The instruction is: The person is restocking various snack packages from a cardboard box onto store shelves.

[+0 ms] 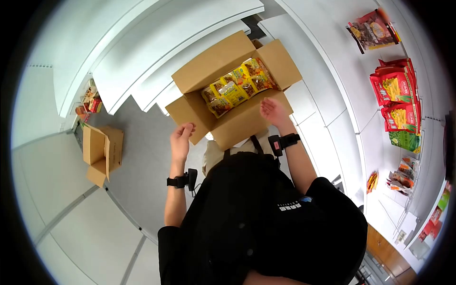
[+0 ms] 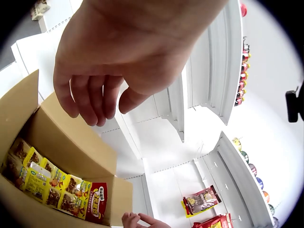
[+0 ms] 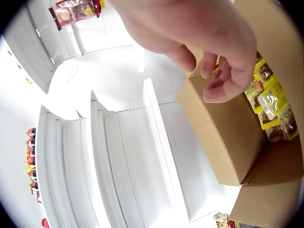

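Observation:
An open cardboard box (image 1: 242, 124) with its flaps spread holds several yellow snack packets (image 1: 232, 92) in rows, and a red packet (image 2: 97, 203) lies at one end. The left hand (image 1: 180, 138) hovers beside the box's left flap, holding nothing; its fingers hang loosely bent in the left wrist view (image 2: 118, 61). Over the near right edge of the box is the right hand (image 1: 275, 114), empty, with loosely curled fingers in the right wrist view (image 3: 204, 42). Whether it touches the cardboard I cannot tell.
White shelves (image 1: 327, 109) curve around the box. Red snack bags (image 1: 399, 90) and a brown bag (image 1: 374, 32) are at the right. Another open cardboard box (image 1: 114, 149) stands on the grey floor (image 1: 137, 166) at the left.

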Available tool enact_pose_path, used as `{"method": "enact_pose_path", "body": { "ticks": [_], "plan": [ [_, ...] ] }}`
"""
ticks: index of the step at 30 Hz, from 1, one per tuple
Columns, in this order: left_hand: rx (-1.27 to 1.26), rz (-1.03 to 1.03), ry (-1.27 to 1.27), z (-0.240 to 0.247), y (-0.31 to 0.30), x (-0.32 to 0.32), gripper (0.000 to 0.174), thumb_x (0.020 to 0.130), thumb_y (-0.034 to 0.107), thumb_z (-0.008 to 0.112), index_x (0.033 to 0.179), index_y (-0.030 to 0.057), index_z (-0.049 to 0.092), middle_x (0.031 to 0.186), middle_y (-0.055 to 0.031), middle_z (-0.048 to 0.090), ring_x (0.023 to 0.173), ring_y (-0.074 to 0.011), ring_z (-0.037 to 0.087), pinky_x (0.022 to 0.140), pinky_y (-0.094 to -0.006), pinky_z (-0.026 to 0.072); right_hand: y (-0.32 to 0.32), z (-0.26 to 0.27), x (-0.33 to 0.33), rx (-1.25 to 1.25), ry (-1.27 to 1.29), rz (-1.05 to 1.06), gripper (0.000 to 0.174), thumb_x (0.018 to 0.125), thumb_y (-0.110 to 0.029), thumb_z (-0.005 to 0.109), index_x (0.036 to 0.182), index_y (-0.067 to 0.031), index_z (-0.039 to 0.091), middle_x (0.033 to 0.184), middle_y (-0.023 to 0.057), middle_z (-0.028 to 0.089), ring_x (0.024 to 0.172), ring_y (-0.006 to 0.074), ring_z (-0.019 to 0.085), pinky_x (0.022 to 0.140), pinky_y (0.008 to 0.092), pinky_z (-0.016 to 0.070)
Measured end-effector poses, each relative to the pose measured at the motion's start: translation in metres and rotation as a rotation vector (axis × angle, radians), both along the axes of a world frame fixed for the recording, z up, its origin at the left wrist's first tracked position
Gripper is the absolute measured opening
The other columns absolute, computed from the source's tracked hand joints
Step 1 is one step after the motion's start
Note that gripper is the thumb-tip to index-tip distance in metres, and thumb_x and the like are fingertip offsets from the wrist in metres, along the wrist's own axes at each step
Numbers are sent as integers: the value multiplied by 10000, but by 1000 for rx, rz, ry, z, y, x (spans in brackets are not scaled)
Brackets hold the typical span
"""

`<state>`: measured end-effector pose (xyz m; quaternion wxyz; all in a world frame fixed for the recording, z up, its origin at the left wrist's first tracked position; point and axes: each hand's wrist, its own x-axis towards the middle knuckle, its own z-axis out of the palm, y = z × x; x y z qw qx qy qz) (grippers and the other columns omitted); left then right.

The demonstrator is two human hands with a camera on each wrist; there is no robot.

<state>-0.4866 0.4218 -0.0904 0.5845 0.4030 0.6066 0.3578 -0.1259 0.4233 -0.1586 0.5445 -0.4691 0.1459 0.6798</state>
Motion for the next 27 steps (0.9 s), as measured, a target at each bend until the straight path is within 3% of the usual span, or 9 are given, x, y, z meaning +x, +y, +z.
{"method": "enact_pose_path", "body": {
  "ticks": [8,11,14,17,20,24,27],
  "plan": [
    [-75,-81,15,-16,30,-18,240,915,185,538,994,-16,640,914,-55,662,851,-136,599,773,-276,451,38,-57,-37,-197,113,-125,120,836,-124,590,816,-12,550,885,123,572,815,246,568,744,377,532],
    [-129,-73,32,-21,33,-30,253,916,204,528,1012,-5,634,964,-69,654,890,-152,600,794,-283,455,50,-102,-23,-194,106,-131,156,852,-131,569,904,4,510,954,151,552,836,262,560,752,392,533],
    [-177,-64,38,-25,35,-37,259,916,210,524,1026,-1,626,992,-74,648,910,-164,600,807,-289,457,74,-105,-7,-289,69,-327,276,892,-166,539,1074,13,434,1065,187,511,873,280,549,762,410,532],
    [-188,-41,58,-22,43,-36,253,911,191,528,1016,-16,627,976,-78,650,891,-166,604,787,-285,458,100,-90,6,-259,19,-427,231,924,-147,495,1094,-12,416,1099,214,489,950,294,542,806,404,524],
    [-193,-30,95,-8,50,-34,256,908,186,526,1013,-24,627,971,-84,650,889,-170,604,780,-285,458,122,-110,26,-229,84,-495,217,956,-180,453,1091,-12,430,1150,223,466,983,297,533,822,408,521],
    [-218,-15,147,0,57,-30,258,908,188,522,1009,-25,627,973,-85,649,894,-174,600,787,-292,456,145,-146,45,-192,195,-608,294,980,-261,409,1117,-2,434,1120,186,511,1025,306,531,846,405,521],
    [-251,-37,176,4,59,-27,250,915,203,528,1011,-5,627,984,-75,646,906,-167,594,804,-290,457,154,-178,51,-133,174,-647,345,968,-250,435,1238,-42,384,1197,169,473,975,294,545,859,410,518]
  ]
}}
